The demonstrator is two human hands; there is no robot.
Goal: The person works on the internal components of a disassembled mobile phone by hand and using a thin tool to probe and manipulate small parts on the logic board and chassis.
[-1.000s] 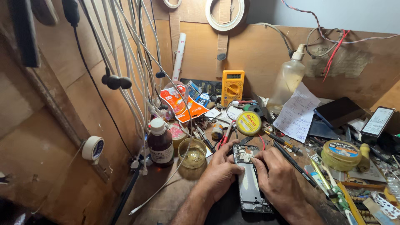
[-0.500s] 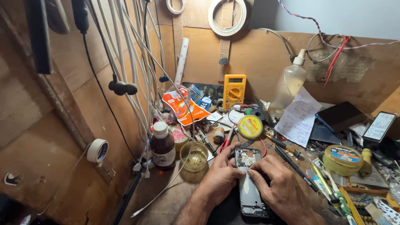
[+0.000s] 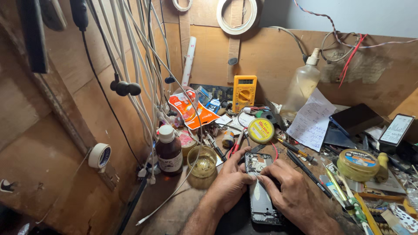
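An opened phone lies back-up on a dark mat on the wooden bench, its circuit board exposed at the top. My left hand rests on the phone's left edge, fingers curled against the board area. My right hand lies over the phone's right side, its fingertips pressing on the middle of the phone just below the board. Whether a small tool sits under the fingers is hidden.
A brown bottle with a white cap and a small glass of yellowish liquid stand to the left. A yellow round tin, a yellow multimeter, a plastic spray bottle, paper, screwdrivers and another tin crowd the right. White cables hang at left.
The view has shifted slightly downward and closer. Both hands stay on the phone; the right fingertips have slid a little toward the board.
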